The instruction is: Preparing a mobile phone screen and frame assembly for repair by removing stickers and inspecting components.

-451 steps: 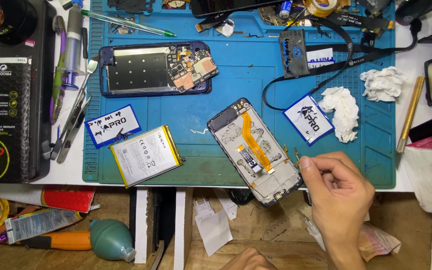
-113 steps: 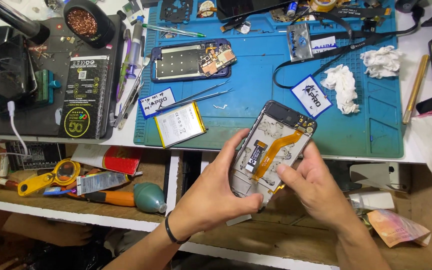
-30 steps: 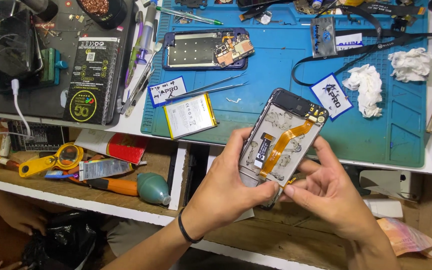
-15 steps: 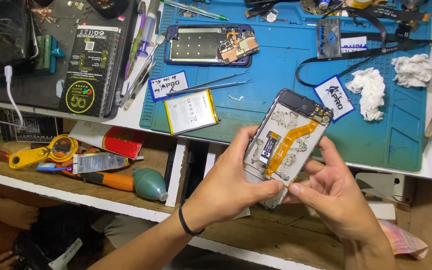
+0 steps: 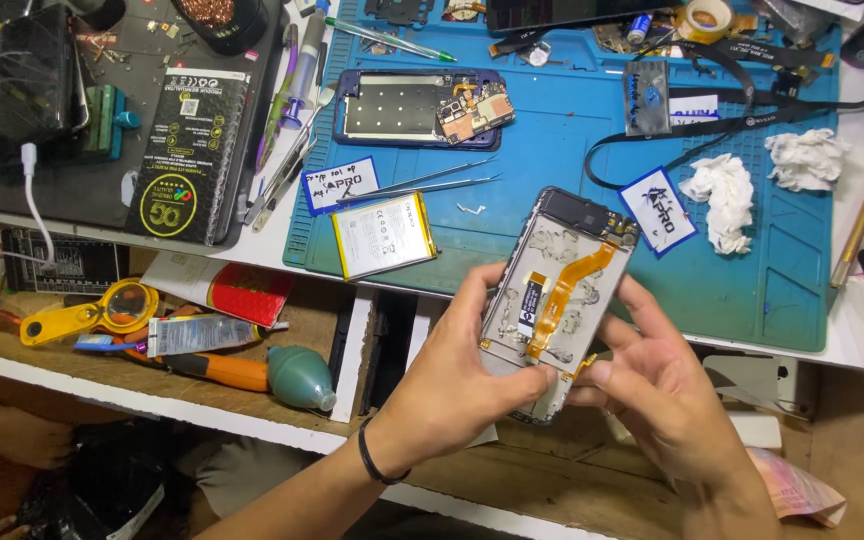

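1. The opened phone frame [image 5: 560, 300] was held in the air just near of the blue work mat's [image 5: 752, 290] near edge, tilted, its inner side up, with an orange flex ribbon [image 5: 564, 290] running down its middle.
2. It looked light and stiff but fragile: a thin shell with bare parts and a soft ribbon that would likely tear if pinched. The side rails looked like the safe places to grip.
3. The left hand [image 5: 452, 385] cupped the frame's left edge from below, fingers curled round it and the thumb laid along that side.
4. The right hand [image 5: 667, 395] steadied the lower right corner, fingers narrowly closed on the rim, the thumb pressing near the ribbon's lower end.
5. Further left on the mat lay a flat battery [image 5: 384, 235], and just beyond it a pair of tweezers [image 5: 422, 183].
6. At the far side lay a second opened phone [image 5: 417, 106] with its circuit board exposed; wads of white tissue [image 5: 720, 195] lay to the right.
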